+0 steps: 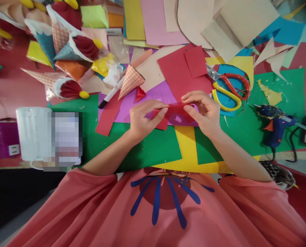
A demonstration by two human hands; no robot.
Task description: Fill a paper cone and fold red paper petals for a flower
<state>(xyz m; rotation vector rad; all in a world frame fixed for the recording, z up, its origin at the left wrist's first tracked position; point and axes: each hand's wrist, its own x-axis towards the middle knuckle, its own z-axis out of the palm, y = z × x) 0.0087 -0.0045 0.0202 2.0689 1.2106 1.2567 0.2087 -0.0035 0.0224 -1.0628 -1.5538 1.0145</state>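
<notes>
A strip of red paper (178,109) is stretched between my two hands above a purple sheet (153,92). The left end is pinched between thumb and fingers of my left hand (145,118). At the other end, my right hand (205,111) grips the strip along its top edge. Below the strip lies another small red piece (162,124), partly covered. Just beyond my left hand are a small folded red piece (140,93) and a checkered paper cone (132,80). Red sheets (168,63) lie beyond my hands.
Scissors (230,89) with red and yellow handles lie right of my right hand. Farther right stands a blue glue gun (275,128) with its cord. A phone (66,137) is at the left. Several finished cones (75,51) are piled at the upper left, near a marker (111,91).
</notes>
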